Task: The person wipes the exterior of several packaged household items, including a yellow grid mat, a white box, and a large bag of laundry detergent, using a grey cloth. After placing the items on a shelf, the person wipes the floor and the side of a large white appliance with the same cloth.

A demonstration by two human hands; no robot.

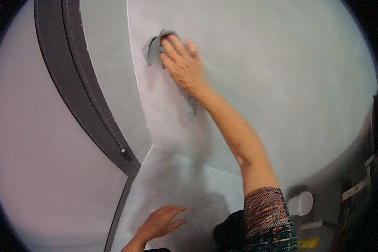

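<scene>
My right hand presses a grey cloth against the pale grey wall, near the corner with a narrower wall strip. Part of the cloth bunches up past my fingertips, and a loose end hangs down below the wrist. That arm is stretched upward, in a multicoloured knitted sleeve. Low down, my left hand hovers over the grey surface at the foot of the wall, thumb and fingers apart, with nothing in it.
A dark frame borders a pale panel on the left. At the lower right stands a white round tub, near a yellow item and a pale bar. Something black lies beside my sleeve.
</scene>
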